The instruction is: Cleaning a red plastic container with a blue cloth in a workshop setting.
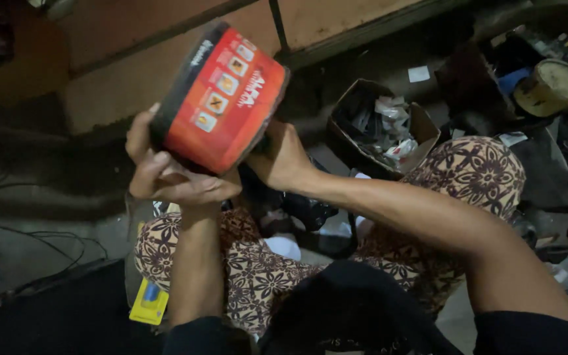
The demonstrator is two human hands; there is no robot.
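I hold a red and black box-shaped battery up in front of me, tilted, its red labelled side facing the camera. My left hand cups its lower left corner from below, fingers wrapped under the bottom edge. On the battery's right lower side, my right hand is partly hidden behind it. Below are my knees in brown patterned fabric.
An open cardboard box of crumpled wrappers and small parts sits to the right. A round tin and dark clutter lie at the far right. A yellow blister pack lies by my left knee. Black cables trail on the floor at left.
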